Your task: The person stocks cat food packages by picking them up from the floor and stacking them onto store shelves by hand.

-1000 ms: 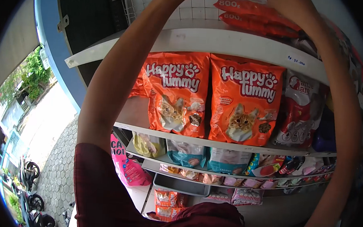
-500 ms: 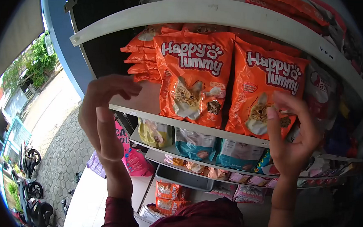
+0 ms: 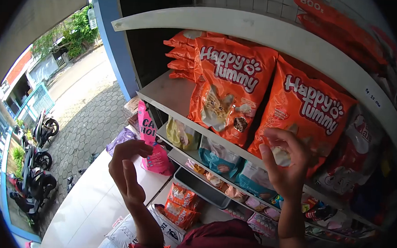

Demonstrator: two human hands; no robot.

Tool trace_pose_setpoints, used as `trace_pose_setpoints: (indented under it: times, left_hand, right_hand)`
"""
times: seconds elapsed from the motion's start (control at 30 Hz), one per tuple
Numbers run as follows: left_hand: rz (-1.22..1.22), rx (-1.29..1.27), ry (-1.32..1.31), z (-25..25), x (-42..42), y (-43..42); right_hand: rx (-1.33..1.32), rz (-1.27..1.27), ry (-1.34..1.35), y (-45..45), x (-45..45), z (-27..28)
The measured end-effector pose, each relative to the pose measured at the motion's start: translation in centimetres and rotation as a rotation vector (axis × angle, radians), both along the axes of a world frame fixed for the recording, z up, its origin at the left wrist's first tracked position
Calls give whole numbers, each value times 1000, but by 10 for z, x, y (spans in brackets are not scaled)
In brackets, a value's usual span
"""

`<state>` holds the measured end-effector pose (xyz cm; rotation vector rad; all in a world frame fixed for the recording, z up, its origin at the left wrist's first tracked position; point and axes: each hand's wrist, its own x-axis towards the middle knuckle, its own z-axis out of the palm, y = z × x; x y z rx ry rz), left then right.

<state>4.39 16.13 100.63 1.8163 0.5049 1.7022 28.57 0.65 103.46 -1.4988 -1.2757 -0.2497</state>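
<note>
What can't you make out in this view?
All in the head view:
- Cat picture on the right-hand Happy Tummy bag: partly behind the right hand.
- White sack: partly behind the left forearm.
- Upper orange 800g bags: ends lost in the dark lens rim.
- Small print on the Happy Tummy bags: too small.

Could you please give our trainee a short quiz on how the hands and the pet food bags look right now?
1. True or false: the left hand is gripping the grey tray.
2. Multiple choice: what is the main colour of the two large Happy Tummy bags?
a) teal
b) orange
c) yellow
3. Fill in the blank: in this view, the right hand shows in front of the lower part of the Happy Tummy bag on the ____.

Key: 1. False, it holds nothing; 2. b; 3. right
</note>
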Motion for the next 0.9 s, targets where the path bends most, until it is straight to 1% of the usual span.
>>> trace_pose_setpoints:
  times: [0.07, 0.17, 0.3, 0.43, 0.47, 0.5, 0.53, 0.6, 0.77, 0.87, 0.9]
  left_hand:
    - [64, -17, 26, -11, -13, -10]
    - [176, -61, 70, -33, -38, -37]
    - [418, -171, 122, -54, -61, -91]
    - [631, -286, 107, -79, -72, -148]
    - [645, -306, 119, -85, -74, -160]
    - [656, -335, 133, -92, -78, -173]
    - [723, -393, 159, -99, -83, -186]
    - [734, -402, 178, -113, -95, -210]
    - [889, -583, 201, -145, -124, -260]
    - [981, -700, 102, -184, -148, -278]
    - [1002, -725, 101, -204, -161, -282]
  right_hand:
    - [-16, 75, 25, 10, -1, -14]
    - [-64, 285, 135, 26, -13, -36]
    - [-138, 522, 214, 31, -28, -58]
    - [-266, 708, 219, 25, -35, -85]
    - [-314, 779, 245, 24, -40, -95]
    - [-341, 806, 275, 22, -47, -107]
    - [-373, 826, 306, 19, -54, -120]
    - [-455, 886, 357, 14, -69, -147]
    - [-658, 1014, 384, 7, -107, -199]
    - [-752, 1083, 367, 7, -136, -234]
    - [-826, 1123, 390, 9, -150, -250]
